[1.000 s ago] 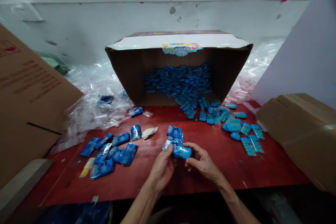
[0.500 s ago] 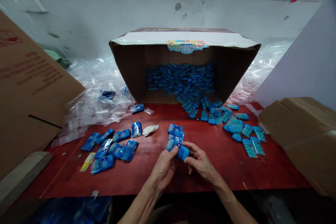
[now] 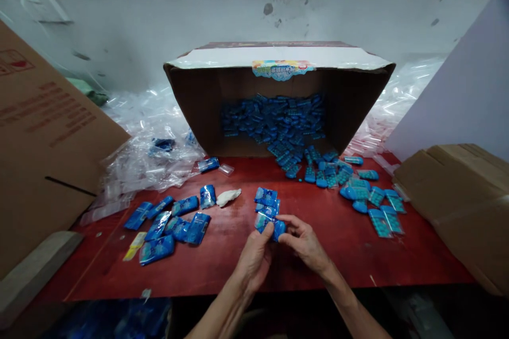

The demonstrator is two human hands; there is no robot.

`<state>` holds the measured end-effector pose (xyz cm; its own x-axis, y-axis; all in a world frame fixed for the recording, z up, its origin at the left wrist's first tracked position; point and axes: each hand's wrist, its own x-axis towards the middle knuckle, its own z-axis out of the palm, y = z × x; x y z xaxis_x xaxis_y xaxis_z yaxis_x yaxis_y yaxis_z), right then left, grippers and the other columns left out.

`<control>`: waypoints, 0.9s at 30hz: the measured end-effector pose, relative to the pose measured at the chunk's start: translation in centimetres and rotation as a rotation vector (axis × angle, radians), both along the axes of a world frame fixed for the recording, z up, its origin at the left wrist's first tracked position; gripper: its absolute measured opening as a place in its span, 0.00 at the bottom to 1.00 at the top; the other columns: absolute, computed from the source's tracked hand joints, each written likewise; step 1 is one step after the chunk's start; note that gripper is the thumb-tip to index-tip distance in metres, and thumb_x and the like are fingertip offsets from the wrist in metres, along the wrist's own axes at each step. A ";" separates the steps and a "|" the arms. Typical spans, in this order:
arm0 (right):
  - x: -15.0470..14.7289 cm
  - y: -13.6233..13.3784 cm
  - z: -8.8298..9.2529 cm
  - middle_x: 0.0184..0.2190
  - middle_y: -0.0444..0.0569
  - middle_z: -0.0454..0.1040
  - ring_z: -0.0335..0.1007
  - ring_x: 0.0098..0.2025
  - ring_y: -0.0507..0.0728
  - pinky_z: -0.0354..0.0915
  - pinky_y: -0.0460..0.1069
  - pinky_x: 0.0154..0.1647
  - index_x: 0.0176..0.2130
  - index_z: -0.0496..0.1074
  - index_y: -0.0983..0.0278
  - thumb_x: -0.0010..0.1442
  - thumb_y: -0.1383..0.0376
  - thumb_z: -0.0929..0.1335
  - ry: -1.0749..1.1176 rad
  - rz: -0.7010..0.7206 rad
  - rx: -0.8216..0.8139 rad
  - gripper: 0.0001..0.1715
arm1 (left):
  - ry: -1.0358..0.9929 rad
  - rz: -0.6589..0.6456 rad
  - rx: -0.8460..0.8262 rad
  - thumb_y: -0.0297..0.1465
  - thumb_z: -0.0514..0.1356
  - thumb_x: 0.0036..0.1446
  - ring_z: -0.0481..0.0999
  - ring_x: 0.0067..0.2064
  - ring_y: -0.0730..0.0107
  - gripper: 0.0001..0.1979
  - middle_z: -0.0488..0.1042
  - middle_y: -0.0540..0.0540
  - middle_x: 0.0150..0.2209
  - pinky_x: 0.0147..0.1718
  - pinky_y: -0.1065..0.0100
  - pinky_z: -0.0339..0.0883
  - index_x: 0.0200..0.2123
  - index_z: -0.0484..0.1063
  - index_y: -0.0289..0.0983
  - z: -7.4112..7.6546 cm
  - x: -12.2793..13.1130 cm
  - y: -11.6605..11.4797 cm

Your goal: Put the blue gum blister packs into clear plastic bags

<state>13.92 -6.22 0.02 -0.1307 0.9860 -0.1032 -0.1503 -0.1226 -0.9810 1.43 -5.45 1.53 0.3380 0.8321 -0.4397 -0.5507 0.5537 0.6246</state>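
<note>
My left hand (image 3: 254, 257) and my right hand (image 3: 304, 243) meet over the red table (image 3: 338, 254), both pinching a small blue item in a clear plastic bag (image 3: 269, 224). Just beyond it lie a couple more bagged blue items (image 3: 265, 197). A cluster of bagged blue items (image 3: 170, 225) lies to the left of my hands. Unbagged blue items (image 3: 358, 190) spill from an open cardboard box (image 3: 199, 106) tipped on its side at the back.
A heap of empty clear bags (image 3: 143, 164) sits at the left, more at the back right (image 3: 374, 132). Cardboard boxes stand at the left (image 3: 43, 143) and right (image 3: 461, 201). A white crumpled scrap (image 3: 228, 197) lies mid-table. A white wall (image 3: 238, 16) closes the back.
The blue item has gone further into the clear bag between my hands, and my fingers have closed in tighter around it. The view shifted slightly.
</note>
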 end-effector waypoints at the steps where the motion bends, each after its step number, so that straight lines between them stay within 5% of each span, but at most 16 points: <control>1: 0.0 0.0 -0.1 0.21 0.38 0.64 0.57 0.22 0.47 0.58 0.42 0.24 0.42 0.69 0.61 0.46 0.67 0.69 0.008 0.006 0.001 0.19 | -0.002 0.002 0.003 0.34 0.60 0.46 0.72 0.34 0.67 0.11 0.74 0.44 0.29 0.38 0.66 0.61 0.32 0.72 0.32 0.0 0.0 0.0; 7: -0.3 -0.5 -1.1 0.27 0.42 0.68 0.63 0.24 0.49 0.60 0.42 0.19 0.48 0.63 0.60 0.46 0.64 0.69 0.032 -0.005 -0.020 0.27 | -0.015 0.046 0.014 0.32 0.61 0.45 0.70 0.29 0.70 0.09 0.73 0.46 0.28 0.31 0.69 0.61 0.31 0.71 0.33 0.2 0.1 0.2; 13: -1.3 -0.3 -0.6 0.25 0.42 0.68 0.63 0.17 0.47 0.60 0.42 0.14 0.41 0.64 0.64 0.51 0.59 0.66 0.069 -0.135 -0.036 0.18 | 0.036 0.051 0.047 0.31 0.61 0.44 0.65 0.22 0.75 0.09 0.71 0.49 0.24 0.22 0.71 0.57 0.29 0.70 0.33 -0.4 0.3 0.2; 19: -1.5 -1.0 0.0 0.26 0.43 0.70 0.64 0.19 0.47 0.63 0.43 0.20 0.41 0.64 0.64 0.53 0.63 0.65 -0.023 -0.118 0.043 0.14 | 0.026 0.035 0.045 0.31 0.61 0.44 0.69 0.27 0.72 0.09 0.72 0.46 0.28 0.26 0.71 0.59 0.30 0.70 0.33 -0.2 -0.7 0.1; 27: -1.5 -1.2 -0.1 0.26 0.39 0.67 0.62 0.19 0.46 0.62 0.43 0.20 0.52 0.53 0.58 0.50 0.69 0.65 0.066 -0.064 0.041 0.31 | 0.043 -0.005 0.084 0.32 0.60 0.46 0.68 0.27 0.73 0.07 0.71 0.48 0.25 0.29 0.71 0.60 0.27 0.70 0.33 -0.4 -1.7 0.7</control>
